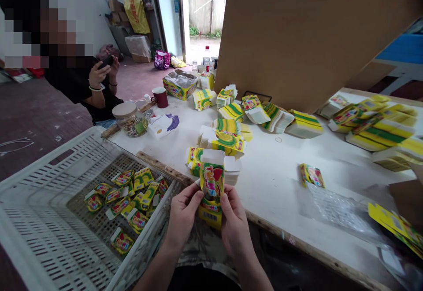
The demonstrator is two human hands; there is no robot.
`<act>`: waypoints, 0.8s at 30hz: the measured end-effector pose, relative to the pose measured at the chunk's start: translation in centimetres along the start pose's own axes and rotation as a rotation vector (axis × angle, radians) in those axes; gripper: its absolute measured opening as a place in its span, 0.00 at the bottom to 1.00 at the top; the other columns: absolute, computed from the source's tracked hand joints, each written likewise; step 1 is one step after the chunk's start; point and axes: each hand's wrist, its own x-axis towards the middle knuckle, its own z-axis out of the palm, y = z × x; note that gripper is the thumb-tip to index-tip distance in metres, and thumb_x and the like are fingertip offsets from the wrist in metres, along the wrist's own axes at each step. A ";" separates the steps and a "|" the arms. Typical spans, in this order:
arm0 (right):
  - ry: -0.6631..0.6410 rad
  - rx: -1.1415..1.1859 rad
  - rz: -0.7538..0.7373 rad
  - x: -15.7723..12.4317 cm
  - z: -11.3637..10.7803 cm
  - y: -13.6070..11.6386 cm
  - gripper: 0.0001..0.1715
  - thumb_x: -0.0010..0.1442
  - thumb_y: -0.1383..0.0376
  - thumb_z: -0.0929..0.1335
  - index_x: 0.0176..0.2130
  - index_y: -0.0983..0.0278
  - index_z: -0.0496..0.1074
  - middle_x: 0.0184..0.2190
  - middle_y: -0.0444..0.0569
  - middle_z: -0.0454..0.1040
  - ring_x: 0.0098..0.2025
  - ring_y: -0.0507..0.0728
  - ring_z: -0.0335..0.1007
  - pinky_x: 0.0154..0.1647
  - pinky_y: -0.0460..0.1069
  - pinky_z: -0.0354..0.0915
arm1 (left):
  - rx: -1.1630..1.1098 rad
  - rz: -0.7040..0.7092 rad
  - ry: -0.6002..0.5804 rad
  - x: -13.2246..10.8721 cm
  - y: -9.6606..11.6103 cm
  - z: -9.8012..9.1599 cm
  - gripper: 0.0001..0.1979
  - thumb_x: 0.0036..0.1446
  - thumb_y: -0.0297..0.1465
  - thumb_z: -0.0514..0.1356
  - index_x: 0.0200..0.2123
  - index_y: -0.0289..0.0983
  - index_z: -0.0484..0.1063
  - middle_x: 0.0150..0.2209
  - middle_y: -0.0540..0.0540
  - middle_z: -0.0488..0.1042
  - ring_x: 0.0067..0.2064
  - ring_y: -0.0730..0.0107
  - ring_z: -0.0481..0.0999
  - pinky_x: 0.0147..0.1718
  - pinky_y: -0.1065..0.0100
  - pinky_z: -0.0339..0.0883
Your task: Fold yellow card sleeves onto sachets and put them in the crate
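1. A workroom with a dark red floor and an open doorway at the back. A white worktable (pixel 280 176) runs across the right, and a large brown cardboard sheet (pixel 297 31) leans up behind it.
2. Stacks of flat yellow-and-green cartons (pixel 228 143) lie across the table. One made-up carton (pixel 311 175) sits alone near a crumpled clear plastic wrap (pixel 337 211). Farther back stand a red mug (pixel 161 97) and a lidded glass jar (pixel 130 119).
3. To the left, just beside the table edge, a white slatted plastic crate (pixel 49 220) holds a loose scatter of finished cartons (pixel 132 203).
4. The small carton (pixel 211 187) is upright in the air over the near table edge, between both hands. Its white top flap stands open.
5. Risk, as a judgement: the card looks thin, so a hard squeeze could crease the panels or bend the open flap. The grip is by the edges only, so the carton could slip and drop between table and crate.
6. The left hand (pixel 181 214) rises from below, its thumb and fingertips pinching the carton's left edge.
7. The right hand (pixel 235 225) mirrors it, its thumb pressed on the front right edge and its fingers behind.
8. Another person sits at far left, holding a phone (pixel 106 62) in both hands, well apart from the table work.
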 end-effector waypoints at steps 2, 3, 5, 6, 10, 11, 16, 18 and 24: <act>0.014 -0.011 -0.007 0.0 0.0 0.0 0.17 0.57 0.52 0.71 0.41 0.58 0.68 0.40 0.43 0.75 0.42 0.54 0.73 0.39 0.46 0.68 | 0.007 -0.001 0.005 0.0 0.0 0.0 0.20 0.56 0.37 0.64 0.52 0.39 0.73 0.48 0.44 0.77 0.47 0.62 0.77 0.46 0.66 0.71; 0.008 -0.013 -0.003 0.1 0.0 0.0 0.17 0.56 0.52 0.71 0.41 0.58 0.68 0.40 0.43 0.75 0.42 0.54 0.73 0.39 0.46 0.69 | 0.009 -0.002 0.011 0.0 0.0 0.0 0.20 0.56 0.37 0.64 0.52 0.39 0.73 0.48 0.44 0.77 0.47 0.61 0.77 0.47 0.66 0.71; -0.011 -0.011 0.009 0.2 0.1 -0.1 0.18 0.56 0.53 0.72 0.42 0.58 0.68 0.40 0.43 0.75 0.41 0.54 0.73 0.38 0.46 0.69 | 0.008 -0.005 0.020 0.0 0.0 0.0 0.20 0.56 0.38 0.64 0.51 0.39 0.74 0.47 0.44 0.78 0.46 0.62 0.77 0.47 0.66 0.71; -0.018 -0.009 0.011 0.2 0.1 -0.2 0.18 0.56 0.53 0.72 0.42 0.58 0.67 0.40 0.43 0.76 0.41 0.53 0.73 0.38 0.46 0.69 | 0.007 -0.004 0.022 0.0 0.0 -0.1 0.20 0.56 0.38 0.64 0.51 0.40 0.74 0.47 0.44 0.78 0.46 0.62 0.77 0.47 0.66 0.71; -0.061 0.003 0.045 0.4 0.0 -0.3 0.17 0.56 0.54 0.72 0.42 0.57 0.68 0.39 0.43 0.76 0.40 0.53 0.74 0.38 0.46 0.69 | 0.024 0.026 0.039 0.2 0.0 -0.3 0.19 0.55 0.37 0.64 0.50 0.40 0.75 0.46 0.45 0.78 0.45 0.63 0.77 0.46 0.69 0.71; -0.074 0.012 0.068 0.4 0.0 -0.3 0.17 0.56 0.54 0.72 0.42 0.57 0.68 0.39 0.43 0.76 0.40 0.54 0.74 0.38 0.46 0.69 | 0.031 0.029 0.040 0.2 0.0 -0.3 0.19 0.55 0.37 0.64 0.50 0.40 0.75 0.46 0.45 0.79 0.45 0.63 0.77 0.45 0.69 0.71; -0.064 0.060 0.142 0.2 -0.1 -0.1 0.21 0.55 0.55 0.72 0.47 0.56 0.67 0.44 0.45 0.75 0.45 0.56 0.73 0.41 0.49 0.69 | 0.051 0.011 0.037 0.4 0.2 -0.3 0.19 0.55 0.37 0.65 0.50 0.40 0.75 0.45 0.45 0.79 0.45 0.64 0.78 0.44 0.70 0.72; -0.055 0.060 0.143 0.2 -0.1 0.0 0.21 0.56 0.54 0.72 0.48 0.55 0.67 0.46 0.45 0.74 0.47 0.57 0.72 0.44 0.50 0.69 | 0.063 0.012 0.032 0.4 0.2 -0.3 0.19 0.55 0.37 0.64 0.50 0.40 0.75 0.45 0.45 0.79 0.45 0.64 0.78 0.44 0.71 0.71; -0.168 -0.079 0.047 0.6 -0.7 0.1 0.18 0.61 0.54 0.68 0.50 0.55 0.68 0.49 0.46 0.73 0.53 0.57 0.68 0.53 0.51 0.64 | 0.153 0.067 0.085 0.5 0.4 -0.3 0.17 0.55 0.37 0.64 0.48 0.40 0.76 0.43 0.47 0.80 0.41 0.67 0.78 0.42 0.72 0.71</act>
